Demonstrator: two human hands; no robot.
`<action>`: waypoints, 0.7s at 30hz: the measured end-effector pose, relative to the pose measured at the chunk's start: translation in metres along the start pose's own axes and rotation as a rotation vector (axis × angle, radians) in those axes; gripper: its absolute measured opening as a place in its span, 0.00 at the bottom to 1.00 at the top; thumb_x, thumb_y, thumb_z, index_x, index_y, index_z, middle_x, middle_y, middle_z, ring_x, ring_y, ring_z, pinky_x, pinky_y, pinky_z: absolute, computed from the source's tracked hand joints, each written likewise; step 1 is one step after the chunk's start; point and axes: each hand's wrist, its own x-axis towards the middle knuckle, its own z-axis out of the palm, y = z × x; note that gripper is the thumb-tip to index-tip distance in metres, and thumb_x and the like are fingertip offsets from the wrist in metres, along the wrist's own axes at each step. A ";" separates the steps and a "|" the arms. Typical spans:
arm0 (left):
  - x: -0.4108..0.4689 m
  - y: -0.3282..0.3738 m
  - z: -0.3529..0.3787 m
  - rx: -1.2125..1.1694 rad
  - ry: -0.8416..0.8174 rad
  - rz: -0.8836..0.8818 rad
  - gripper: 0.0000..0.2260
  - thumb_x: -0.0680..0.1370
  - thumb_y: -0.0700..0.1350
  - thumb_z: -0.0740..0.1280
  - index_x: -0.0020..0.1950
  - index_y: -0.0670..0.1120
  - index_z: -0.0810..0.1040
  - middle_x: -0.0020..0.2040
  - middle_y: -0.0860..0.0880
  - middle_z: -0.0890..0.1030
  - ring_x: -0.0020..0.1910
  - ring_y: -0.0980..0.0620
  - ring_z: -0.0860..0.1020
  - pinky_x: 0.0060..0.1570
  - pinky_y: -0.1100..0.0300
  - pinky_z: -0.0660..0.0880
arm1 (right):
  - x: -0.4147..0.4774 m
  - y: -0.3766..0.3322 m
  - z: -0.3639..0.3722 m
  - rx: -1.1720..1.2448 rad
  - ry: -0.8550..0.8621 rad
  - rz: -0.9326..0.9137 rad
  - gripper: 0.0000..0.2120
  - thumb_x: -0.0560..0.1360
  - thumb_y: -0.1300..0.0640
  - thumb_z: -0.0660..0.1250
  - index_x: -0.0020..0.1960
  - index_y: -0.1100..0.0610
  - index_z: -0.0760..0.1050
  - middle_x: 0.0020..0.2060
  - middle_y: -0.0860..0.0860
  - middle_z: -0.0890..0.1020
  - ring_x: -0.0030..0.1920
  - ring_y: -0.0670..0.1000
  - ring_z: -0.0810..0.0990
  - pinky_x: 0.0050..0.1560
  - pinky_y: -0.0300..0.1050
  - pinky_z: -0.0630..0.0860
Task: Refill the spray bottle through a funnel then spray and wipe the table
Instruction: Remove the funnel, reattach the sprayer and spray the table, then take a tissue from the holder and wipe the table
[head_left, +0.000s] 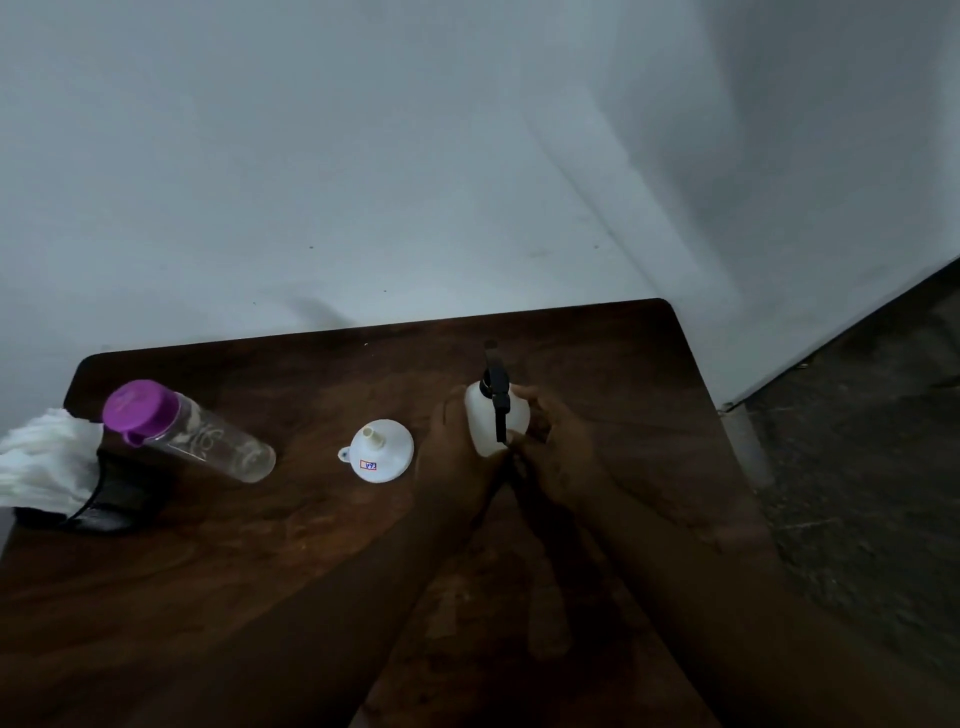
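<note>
A small white spray bottle (487, 422) with a black trigger head stands on the dark wooden table (291, 545), right of centre. My left hand (451, 441) wraps its left side and my right hand (557, 441) wraps its right side. Just left of it a white funnel (382, 451) rests upside down, spout up. Farther left stands a clear water bottle (208, 440) with a purple cap. A white cloth (44, 460) lies at the table's left edge, partly on a black item.
A pale wall (415, 156) runs right behind the table's far edge. The table's right edge drops to a dark floor (872, 467). A black item (117, 501) lies under the cloth at the left.
</note>
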 end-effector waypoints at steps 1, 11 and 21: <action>0.003 -0.002 -0.001 0.020 -0.046 -0.008 0.44 0.69 0.64 0.68 0.78 0.43 0.61 0.76 0.44 0.67 0.73 0.56 0.61 0.69 0.70 0.53 | -0.001 -0.003 -0.001 -0.024 -0.009 0.004 0.28 0.72 0.52 0.76 0.69 0.49 0.73 0.64 0.48 0.80 0.63 0.47 0.79 0.62 0.53 0.80; -0.045 0.002 -0.050 0.151 -0.036 0.203 0.44 0.71 0.53 0.74 0.81 0.43 0.57 0.77 0.45 0.64 0.75 0.48 0.64 0.73 0.56 0.63 | -0.065 -0.022 0.007 -0.239 0.201 0.082 0.14 0.75 0.44 0.72 0.57 0.49 0.76 0.52 0.48 0.83 0.53 0.51 0.82 0.55 0.58 0.80; -0.137 -0.020 -0.171 -0.024 0.149 0.108 0.07 0.80 0.52 0.67 0.58 0.57 0.79 0.54 0.61 0.82 0.52 0.66 0.78 0.55 0.70 0.73 | -0.129 -0.083 0.147 -0.143 -0.033 0.036 0.06 0.78 0.45 0.68 0.50 0.46 0.81 0.46 0.44 0.84 0.47 0.43 0.82 0.53 0.52 0.80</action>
